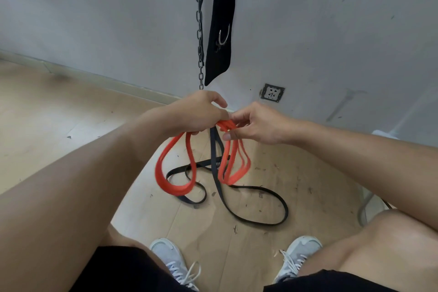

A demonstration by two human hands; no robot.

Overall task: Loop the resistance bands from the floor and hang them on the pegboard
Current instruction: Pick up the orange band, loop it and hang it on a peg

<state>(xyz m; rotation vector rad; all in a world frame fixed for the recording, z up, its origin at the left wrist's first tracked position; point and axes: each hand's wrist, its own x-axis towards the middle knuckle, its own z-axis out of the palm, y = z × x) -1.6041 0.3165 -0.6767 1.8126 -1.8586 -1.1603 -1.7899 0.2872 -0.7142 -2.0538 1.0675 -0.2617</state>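
Observation:
An orange resistance band hangs in several loops from both hands, above the wooden floor. My left hand grips the gathered top of the loops. My right hand pinches the same bunch from the right, thumb underneath. A black resistance band also runs up to the hands, and most of it lies in loose curves on the floor below. The pegboard is not in view.
A metal chain and a black strap with a hook hang on the white wall ahead. A wall socket sits low on the wall. My two grey shoes stand on the floor. A white metal frame stands at the right.

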